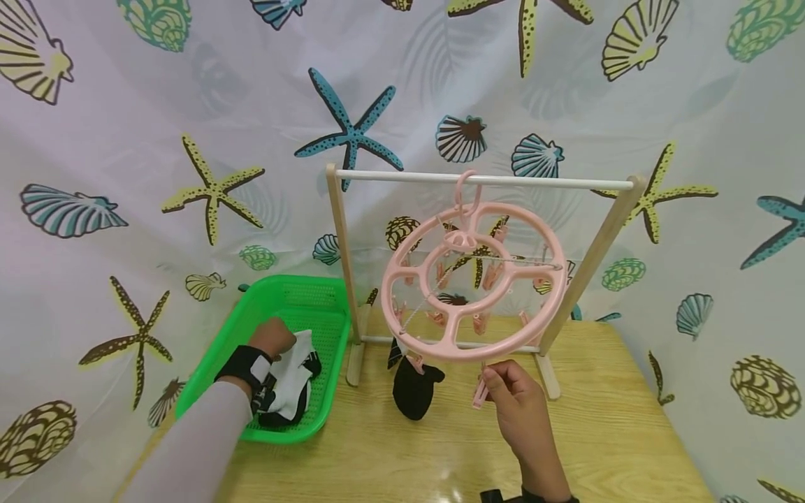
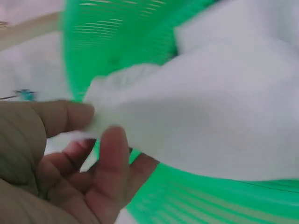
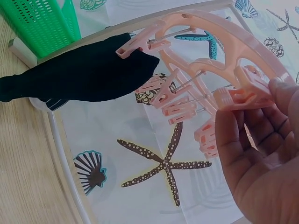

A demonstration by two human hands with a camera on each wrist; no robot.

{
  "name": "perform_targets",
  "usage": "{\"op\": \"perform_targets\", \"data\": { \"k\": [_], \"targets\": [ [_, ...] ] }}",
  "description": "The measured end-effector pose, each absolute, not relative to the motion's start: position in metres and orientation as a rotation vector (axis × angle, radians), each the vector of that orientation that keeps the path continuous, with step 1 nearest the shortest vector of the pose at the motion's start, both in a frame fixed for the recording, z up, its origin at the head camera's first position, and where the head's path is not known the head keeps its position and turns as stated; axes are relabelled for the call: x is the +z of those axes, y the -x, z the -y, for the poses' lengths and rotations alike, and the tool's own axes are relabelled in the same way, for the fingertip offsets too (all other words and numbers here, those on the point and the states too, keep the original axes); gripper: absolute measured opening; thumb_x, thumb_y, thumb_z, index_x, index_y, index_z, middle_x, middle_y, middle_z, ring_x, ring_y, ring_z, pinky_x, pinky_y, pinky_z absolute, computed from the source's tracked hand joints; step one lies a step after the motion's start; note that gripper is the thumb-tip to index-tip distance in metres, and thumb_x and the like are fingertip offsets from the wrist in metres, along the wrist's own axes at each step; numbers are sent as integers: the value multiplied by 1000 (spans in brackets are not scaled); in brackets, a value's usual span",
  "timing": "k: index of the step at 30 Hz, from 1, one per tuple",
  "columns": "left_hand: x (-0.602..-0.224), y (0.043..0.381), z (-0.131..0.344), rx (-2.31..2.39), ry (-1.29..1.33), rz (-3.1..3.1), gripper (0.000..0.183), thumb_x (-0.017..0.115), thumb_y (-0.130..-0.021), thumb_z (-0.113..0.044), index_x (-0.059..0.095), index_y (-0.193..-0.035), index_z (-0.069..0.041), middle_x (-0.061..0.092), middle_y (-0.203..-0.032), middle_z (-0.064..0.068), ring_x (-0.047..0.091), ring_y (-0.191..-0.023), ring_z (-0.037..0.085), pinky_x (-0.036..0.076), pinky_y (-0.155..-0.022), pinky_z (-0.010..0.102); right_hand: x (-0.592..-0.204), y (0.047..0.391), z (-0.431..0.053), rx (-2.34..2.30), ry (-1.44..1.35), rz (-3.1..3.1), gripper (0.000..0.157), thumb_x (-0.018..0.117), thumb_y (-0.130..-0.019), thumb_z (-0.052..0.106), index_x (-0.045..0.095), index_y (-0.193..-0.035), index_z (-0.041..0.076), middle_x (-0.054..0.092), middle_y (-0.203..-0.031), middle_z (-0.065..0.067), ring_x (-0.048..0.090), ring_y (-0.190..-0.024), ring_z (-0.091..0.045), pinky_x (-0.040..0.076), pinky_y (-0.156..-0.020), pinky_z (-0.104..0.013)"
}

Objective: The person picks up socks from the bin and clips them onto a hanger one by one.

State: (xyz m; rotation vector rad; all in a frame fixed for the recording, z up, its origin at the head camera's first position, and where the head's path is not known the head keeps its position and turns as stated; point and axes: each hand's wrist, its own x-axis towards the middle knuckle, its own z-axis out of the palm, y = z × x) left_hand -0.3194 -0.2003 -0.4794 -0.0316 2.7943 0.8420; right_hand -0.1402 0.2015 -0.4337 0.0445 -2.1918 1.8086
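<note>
My left hand [image 1: 274, 338] is over the green basket [image 1: 251, 299], pinching the edge of a white sock [image 2: 201, 107], which appears blurred in the left wrist view. Black and white socks [image 1: 294, 381] lie below it in the basket. With thumb and fingers, my right hand [image 1: 523, 409] pinches a pink clothespin [image 1: 481, 395] at the near rim of the round pink drying hanger [image 1: 503, 347]. To its left, a black sock [image 1: 414, 391] hangs from another clothespin [image 3: 130, 48].
The hanger's hook [image 1: 464, 188] sits over the white bar [image 1: 402, 176] of a wooden stand [image 1: 588, 269]. More clothespins [image 3: 180, 109] dangle around the rings. A wooden table [image 1: 604, 419] lies underneath, and a patterned curtain [image 1: 390, 84] stands behind.
</note>
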Motion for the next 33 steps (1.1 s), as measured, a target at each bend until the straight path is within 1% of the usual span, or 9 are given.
{"op": "perform_targets", "data": {
  "k": [2, 4, 9, 13, 19, 23, 26, 29, 33],
  "targets": [
    [-470, 318, 198, 905, -29, -2768, 36, 56, -93, -6, 39, -61, -13, 32, -58, -3, 42, -49, 13, 40, -51, 28, -434, 141, -202, 1800, -45, 2197, 22, 58, -102, 21, 63, -98, -1, 66, -81, -13, 66, -70, -18, 56, -71, -30],
    [-458, 313, 194, 948, -125, -2763, 27, 60, -94, -10, 50, -69, -6, 42, -62, -1, 46, -53, 13, 43, -53, 29, -434, 142, -202, 1781, -48, 2205, 21, 58, -102, 20, 63, -98, 0, 66, -81, -12, 66, -70, -18, 56, -71, -30],
    [-434, 291, 175, 989, -348, -2868, 17, 61, -97, -13, 65, -99, 3, 62, -85, 10, 58, -69, 19, 46, -61, 35, -433, 143, -204, 1747, -54, 2201, 19, 58, -102, 18, 63, -96, 0, 67, -80, -8, 66, -71, -17, 56, -70, -29],
    [-425, 268, 155, 1078, -456, -2945, 18, 61, -99, -13, 66, -107, 2, 61, -86, 8, 52, -70, 20, 42, -61, 36, -432, 142, -204, 1778, -45, 2181, 21, 59, -101, 19, 63, -96, -1, 67, -79, -8, 66, -72, -17, 56, -70, -30],
    [-421, 231, 130, 1321, -440, -2876, 16, 63, -98, -15, 68, -108, -3, 62, -82, 3, 50, -64, 16, 40, -56, 31, -435, 142, -196, 1832, -73, 2149, 21, 58, -102, 17, 63, -96, -2, 66, -79, -11, 65, -69, -19, 56, -70, -31],
    [-424, 213, 121, 1418, -422, -2855, 15, 65, -97, -15, 70, -108, -5, 69, -93, 3, 63, -79, 15, 52, -67, 34, -437, 144, -193, 1823, -90, 2154, 20, 57, -102, 17, 63, -95, -1, 66, -79, -15, 66, -69, -19, 57, -69, -31],
    [-429, 202, 109, 1523, -417, -2823, 16, 68, -96, -15, 71, -109, -6, 70, -96, 2, 66, -86, 15, 54, -76, 36, -436, 144, -195, 1801, -78, 2170, 21, 58, -102, 20, 63, -95, 0, 66, -78, -10, 66, -70, -19, 57, -69, -31],
    [-435, 188, 93, 1643, -453, -2740, 16, 70, -94, -14, 71, -107, -6, 70, -95, 2, 66, -85, 15, 55, -76, 32, -436, 142, -198, 1797, -47, 2173, 21, 59, -101, 20, 64, -95, 1, 66, -78, -7, 66, -70, -19, 57, -69, -31],
    [-447, 169, 71, 1765, -526, -2598, 17, 71, -93, -16, 71, -104, -3, 70, -94, 3, 65, -85, 16, 54, -74, 27, -437, 142, -199, 1829, -32, 2169, 21, 59, -101, 20, 64, -95, 0, 66, -80, -16, 67, -71, -20, 57, -70, -32]
  ]
}}
